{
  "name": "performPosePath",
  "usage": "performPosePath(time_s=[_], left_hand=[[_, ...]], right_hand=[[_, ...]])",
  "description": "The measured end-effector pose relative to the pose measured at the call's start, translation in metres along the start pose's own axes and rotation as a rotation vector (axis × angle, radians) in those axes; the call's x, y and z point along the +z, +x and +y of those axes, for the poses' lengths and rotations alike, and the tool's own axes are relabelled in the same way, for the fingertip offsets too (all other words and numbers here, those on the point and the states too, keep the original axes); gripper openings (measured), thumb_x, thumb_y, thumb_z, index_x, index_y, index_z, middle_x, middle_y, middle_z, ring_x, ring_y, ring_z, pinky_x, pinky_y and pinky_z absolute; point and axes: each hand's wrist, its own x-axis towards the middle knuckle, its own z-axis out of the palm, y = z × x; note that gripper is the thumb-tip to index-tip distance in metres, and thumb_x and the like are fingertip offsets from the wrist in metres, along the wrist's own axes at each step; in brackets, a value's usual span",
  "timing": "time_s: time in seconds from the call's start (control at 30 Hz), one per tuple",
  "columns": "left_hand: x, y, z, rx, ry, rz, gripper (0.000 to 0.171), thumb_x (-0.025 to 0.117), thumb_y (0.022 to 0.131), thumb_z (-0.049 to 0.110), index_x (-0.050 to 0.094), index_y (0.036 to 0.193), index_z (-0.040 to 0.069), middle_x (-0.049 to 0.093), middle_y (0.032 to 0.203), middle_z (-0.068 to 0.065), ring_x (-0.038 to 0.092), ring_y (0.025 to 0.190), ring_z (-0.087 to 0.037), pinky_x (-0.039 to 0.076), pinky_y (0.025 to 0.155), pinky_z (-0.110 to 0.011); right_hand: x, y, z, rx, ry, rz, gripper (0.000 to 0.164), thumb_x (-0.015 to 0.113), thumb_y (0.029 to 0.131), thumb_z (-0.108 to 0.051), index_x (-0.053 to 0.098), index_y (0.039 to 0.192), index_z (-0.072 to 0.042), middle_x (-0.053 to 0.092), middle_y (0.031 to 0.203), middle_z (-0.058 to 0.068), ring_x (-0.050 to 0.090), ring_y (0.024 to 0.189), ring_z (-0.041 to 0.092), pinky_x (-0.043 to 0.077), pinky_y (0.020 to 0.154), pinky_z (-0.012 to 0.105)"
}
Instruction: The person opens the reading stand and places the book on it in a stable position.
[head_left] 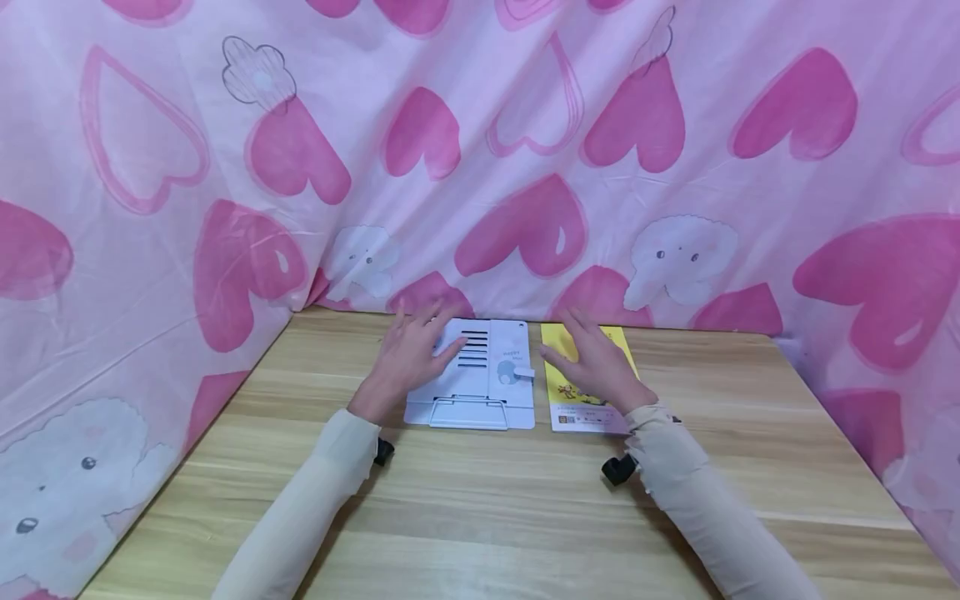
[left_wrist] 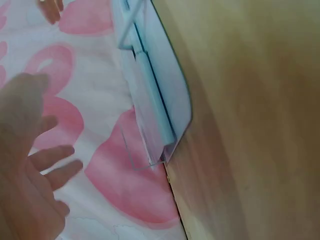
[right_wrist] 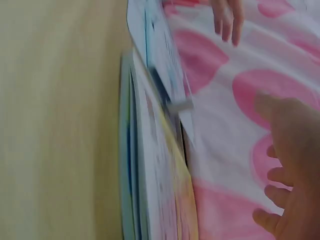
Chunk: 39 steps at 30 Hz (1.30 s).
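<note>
A pale bookstand with several slots, a wire rest at its front and a small tab on its right lies folded flat at the back of the table. My left hand is over its left side, fingers spread and holding nothing. The left wrist view shows that hand raised apart from the stand. Right of the stand lies a yellow-covered book, partly hidden by my right hand, whose fingers are extended. In the right wrist view several books are stacked, and that hand hovers above them.
The wooden table stretches toward me in front of both items. A pink heart-patterned cloth hangs along its back edge and on both sides. A black wrist-camera piece sticks out from the right sleeve.
</note>
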Motion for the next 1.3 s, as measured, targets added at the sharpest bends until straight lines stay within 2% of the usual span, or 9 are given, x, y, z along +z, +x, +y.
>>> performPosePath(time_s=[0.07,0.17,0.3,0.43,0.6,0.77,0.97,1.17,1.3], left_hand=[[-0.002,-0.003,0.002,0.018,-0.033,0.018,0.051,0.067,0.106,0.041,0.060,0.152,0.022,0.062,0.157,-0.011,0.062,0.141,-0.034,0.049,0.121,-0.059],[-0.005,-0.008,0.004,0.016,-0.106,0.016,0.037,0.071,0.105,0.029,0.069,0.140,0.016,0.069,0.143,-0.009,0.072,0.122,-0.029,0.065,0.098,-0.045],[-0.007,-0.012,0.006,0.001,-0.180,-0.040,0.021,0.071,0.105,0.020,0.076,0.122,0.011,0.077,0.116,-0.007,0.074,0.098,-0.021,0.066,0.083,-0.033],[-0.006,-0.014,0.006,-0.003,-0.226,-0.139,0.013,0.070,0.104,0.015,0.079,0.109,0.008,0.076,0.094,-0.003,0.066,0.081,-0.015,0.060,0.074,-0.026],[-0.006,-0.020,0.005,-0.037,-0.267,-0.261,0.010,0.073,0.103,0.017,0.080,0.106,0.011,0.074,0.089,0.001,0.063,0.077,-0.012,0.059,0.073,-0.024],[-0.004,-0.025,0.003,-0.035,-0.292,-0.320,0.008,0.074,0.103,0.019,0.081,0.103,0.015,0.074,0.086,0.003,0.065,0.077,-0.011,0.060,0.075,-0.024],[-0.006,-0.029,0.000,-0.064,-0.336,-0.375,0.009,0.074,0.103,0.021,0.080,0.098,0.018,0.071,0.079,0.005,0.064,0.073,-0.012,0.057,0.066,-0.024],[-0.016,-0.035,-0.009,-0.121,-0.483,-0.491,0.009,0.072,0.105,0.022,0.079,0.101,0.017,0.075,0.079,0.002,0.070,0.069,-0.016,0.061,0.068,-0.030],[-0.021,-0.037,-0.016,-0.115,-0.557,-0.583,0.006,0.078,0.101,0.023,0.080,0.103,0.018,0.079,0.082,0.002,0.075,0.073,-0.016,0.064,0.075,-0.032]], right_hand=[[0.003,0.000,-0.009,-0.035,0.040,0.014,0.074,0.066,0.104,-0.055,0.044,0.166,-0.020,0.038,0.175,0.012,0.034,0.163,0.035,0.039,0.128,0.061],[0.007,-0.001,-0.021,-0.088,0.106,0.039,0.056,0.073,0.104,-0.037,0.059,0.154,-0.014,0.057,0.159,0.011,0.054,0.148,0.031,0.053,0.117,0.056],[0.014,-0.003,-0.032,-0.114,0.204,0.002,0.031,0.077,0.102,-0.021,0.073,0.130,-0.008,0.076,0.121,0.006,0.070,0.110,0.021,0.066,0.091,0.043],[0.024,-0.005,-0.037,-0.096,0.254,-0.102,0.014,0.077,0.102,-0.018,0.077,0.113,-0.010,0.077,0.098,-0.001,0.070,0.089,0.012,0.063,0.079,0.029],[0.034,-0.009,-0.038,-0.066,0.250,-0.193,0.006,0.078,0.101,-0.019,0.080,0.106,-0.015,0.077,0.093,-0.006,0.068,0.084,0.007,0.062,0.078,0.026],[0.038,-0.015,-0.041,-0.043,0.261,-0.249,0.004,0.078,0.101,-0.021,0.081,0.102,-0.019,0.075,0.090,-0.010,0.067,0.082,0.006,0.060,0.085,0.031],[0.044,-0.018,-0.044,-0.084,0.323,-0.316,0.006,0.078,0.101,-0.023,0.082,0.098,-0.019,0.075,0.086,-0.009,0.063,0.078,0.009,0.054,0.068,0.023],[0.046,-0.021,-0.046,-0.019,0.371,-0.385,0.006,0.085,0.096,-0.032,0.084,0.098,-0.026,0.074,0.086,-0.009,0.060,0.081,0.014,0.049,0.067,0.023],[0.046,-0.022,-0.045,-0.002,0.381,-0.402,0.013,0.090,0.090,-0.037,0.082,0.098,-0.030,0.073,0.087,-0.006,0.062,0.084,0.015,0.050,0.071,0.023]])
